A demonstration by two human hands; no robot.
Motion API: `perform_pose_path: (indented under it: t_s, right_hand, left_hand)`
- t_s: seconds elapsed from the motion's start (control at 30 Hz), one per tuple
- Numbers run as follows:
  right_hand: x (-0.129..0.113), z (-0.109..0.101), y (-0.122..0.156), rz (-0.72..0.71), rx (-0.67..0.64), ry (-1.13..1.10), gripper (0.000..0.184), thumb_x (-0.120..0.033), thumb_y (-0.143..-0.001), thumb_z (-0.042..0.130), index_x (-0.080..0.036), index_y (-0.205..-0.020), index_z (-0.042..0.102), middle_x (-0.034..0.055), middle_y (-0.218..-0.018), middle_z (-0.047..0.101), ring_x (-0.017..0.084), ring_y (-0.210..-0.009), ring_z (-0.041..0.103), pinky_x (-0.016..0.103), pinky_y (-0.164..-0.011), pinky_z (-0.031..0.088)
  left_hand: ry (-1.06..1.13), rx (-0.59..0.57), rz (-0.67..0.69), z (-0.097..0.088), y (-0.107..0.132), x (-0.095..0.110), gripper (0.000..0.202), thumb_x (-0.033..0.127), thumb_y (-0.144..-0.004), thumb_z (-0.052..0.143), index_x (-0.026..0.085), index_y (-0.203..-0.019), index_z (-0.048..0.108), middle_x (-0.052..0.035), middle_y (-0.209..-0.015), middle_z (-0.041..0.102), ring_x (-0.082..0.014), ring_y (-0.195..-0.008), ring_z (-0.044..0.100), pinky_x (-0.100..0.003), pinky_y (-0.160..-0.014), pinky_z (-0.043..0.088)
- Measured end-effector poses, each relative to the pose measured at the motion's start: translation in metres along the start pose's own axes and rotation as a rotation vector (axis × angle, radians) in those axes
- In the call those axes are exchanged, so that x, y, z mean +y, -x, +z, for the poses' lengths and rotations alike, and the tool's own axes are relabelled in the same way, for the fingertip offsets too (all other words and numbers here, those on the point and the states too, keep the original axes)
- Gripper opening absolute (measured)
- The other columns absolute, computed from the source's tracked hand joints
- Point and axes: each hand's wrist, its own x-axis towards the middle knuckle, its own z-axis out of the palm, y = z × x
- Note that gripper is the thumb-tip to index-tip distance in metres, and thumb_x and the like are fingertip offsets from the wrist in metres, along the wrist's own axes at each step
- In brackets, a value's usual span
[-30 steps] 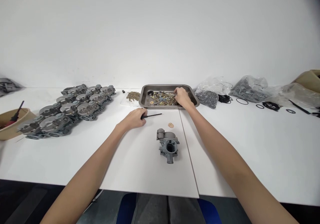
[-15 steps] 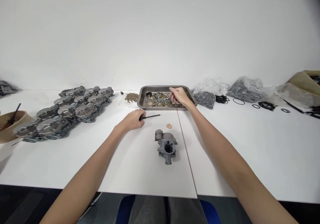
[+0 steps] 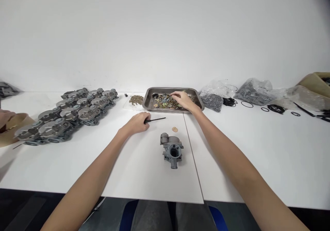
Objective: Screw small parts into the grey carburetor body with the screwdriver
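My left hand (image 3: 139,122) rests on the table, closed around the handle of a thin dark screwdriver (image 3: 156,120) whose shaft points right. My right hand (image 3: 183,100) reaches into a metal tray (image 3: 175,111), its fingers stretched out and apart among small brass and grey parts (image 3: 165,102). Whether a fingertip touches a single part is too small to tell. Between my forearms stands a grey carburetor (image 3: 174,151), its round bore facing me. Just behind it lies a small tan disc (image 3: 174,129).
Several carburetors (image 3: 69,115) stand in rows at left. Another person's hand (image 3: 6,117) is over a tan container (image 3: 15,129). Brass pieces (image 3: 136,100) lie on plastic left of the tray. Bags of grey parts (image 3: 212,102) and black rings (image 3: 275,108) lie at right.
My right hand has lowered into the tray, its fingers now reaching left among the parts. Another person's hand has come in at the far left. My left hand stays put with the screwdriver.
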Motion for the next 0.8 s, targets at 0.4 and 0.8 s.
perform_pose_path:
  t_s: [0.4,0.8]
  right_hand:
    - [-0.035,0.028,-0.003,0.007,-0.290,-0.034,0.034,-0.033,-0.097,0.041,-0.016,-0.086,0.068,0.0069,-0.087,0.074,0.017,-0.076,0.066,0.027,-0.070,0.049]
    - [-0.031,0.033,-0.001,-0.055,-0.266,0.254,0.019,-0.020,-0.087,0.054,-0.020,-0.087,0.072,0.0064,-0.103,0.071,0.025,-0.106,0.059,0.036,-0.097,0.043]
  left_hand:
    - [0.001,-0.010,-0.005,-0.001,0.001,0.002,0.012,0.016,-0.067,0.049,0.020,-0.075,0.041,-0.0024,-0.079,0.054,-0.0171,-0.072,0.047,-0.030,-0.064,0.031]
    - [0.008,0.002,0.008,0.001,0.000,-0.002,0.013,0.016,-0.066,0.048,0.020,-0.075,0.040,-0.0023,-0.079,0.054,-0.0171,-0.072,0.045,-0.029,-0.066,0.031]
